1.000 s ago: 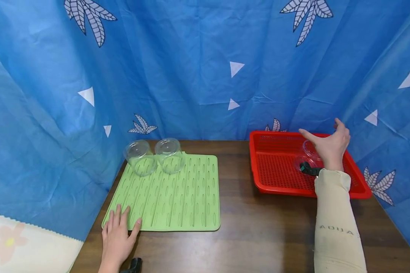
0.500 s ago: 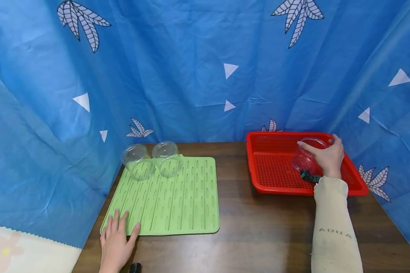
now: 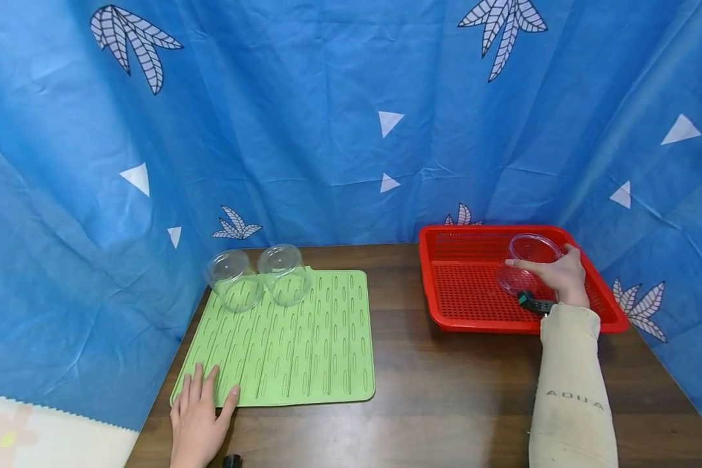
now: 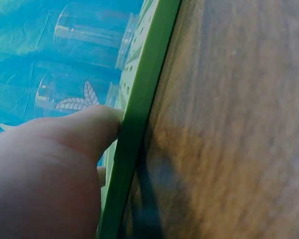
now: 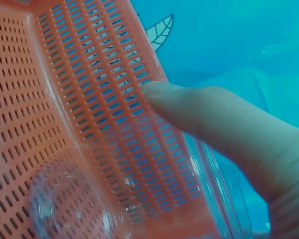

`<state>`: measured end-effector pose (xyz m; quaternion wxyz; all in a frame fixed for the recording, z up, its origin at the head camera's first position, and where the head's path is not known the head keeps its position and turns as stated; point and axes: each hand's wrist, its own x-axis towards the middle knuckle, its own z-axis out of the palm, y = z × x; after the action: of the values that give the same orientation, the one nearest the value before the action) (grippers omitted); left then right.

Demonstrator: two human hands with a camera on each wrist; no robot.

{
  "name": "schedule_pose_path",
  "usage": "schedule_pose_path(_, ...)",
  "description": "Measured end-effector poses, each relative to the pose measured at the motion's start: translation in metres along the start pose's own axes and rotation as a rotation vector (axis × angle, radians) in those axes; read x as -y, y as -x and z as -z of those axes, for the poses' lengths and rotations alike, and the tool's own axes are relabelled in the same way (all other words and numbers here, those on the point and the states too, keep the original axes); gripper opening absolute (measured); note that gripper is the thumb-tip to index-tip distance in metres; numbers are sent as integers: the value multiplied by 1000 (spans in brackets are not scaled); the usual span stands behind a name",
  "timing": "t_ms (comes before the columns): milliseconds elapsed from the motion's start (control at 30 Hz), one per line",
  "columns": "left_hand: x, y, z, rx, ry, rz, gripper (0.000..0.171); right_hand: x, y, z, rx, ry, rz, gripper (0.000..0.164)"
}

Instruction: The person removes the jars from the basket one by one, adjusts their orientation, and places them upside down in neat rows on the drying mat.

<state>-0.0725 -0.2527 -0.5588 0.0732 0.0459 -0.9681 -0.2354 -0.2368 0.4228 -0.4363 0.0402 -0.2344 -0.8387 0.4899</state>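
Observation:
In the head view, my right hand holds a clear plastic jar in the red basket, thumb laid across its near side. The right wrist view shows the straight thumb by the jar's ridged rim, with the jar's base toward the basket floor. My left hand rests with spread fingers on the near left corner of the green drying mat. Two more clear jars, one on the left and one beside it, stand rim down at the mat's far left.
A brown wooden table carries the mat and the basket. Blue patterned curtain encloses the back and sides. A pale cloth with a flower lies at the lower left.
My right hand has come down from above the basket, and its thumb and fingers have closed around the jar. The left hand stays on the mat's corner. The head view has shifted slightly.

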Motion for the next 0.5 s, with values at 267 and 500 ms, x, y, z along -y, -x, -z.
schedule_pose_path(267,3,-1,-1,9,-5,2,75,-3,-1,-1,54,13,-19,142)
schedule_pose_path(500,2,-3,-1,1,-2,-3,75,-7,0,-1,63,7,-10,130)
